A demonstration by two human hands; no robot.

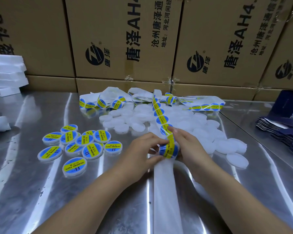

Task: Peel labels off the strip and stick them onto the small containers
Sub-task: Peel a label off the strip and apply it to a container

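Note:
A strip of round blue-and-yellow labels [160, 114] runs from the back of the metal table toward me, and its bare white backing [164, 183] trails to the near edge. My left hand [140, 149] and my right hand [188, 146] meet at the strip, both pinching a blue-and-yellow label [169, 149] that bends over my fingers. I cannot tell whether a container lies under it. Several white unlabelled containers [220, 144] are heaped behind and to the right of my hands. Several labelled containers [81, 144] lie in a cluster to the left.
More label strip [101, 102] is tangled at the back of the steel table [41, 191]. Cardboard boxes [122, 39] wall off the rear. White foam sheets [5, 73] are stacked at far left, and dark blue flat cartons [284, 129] lie at right.

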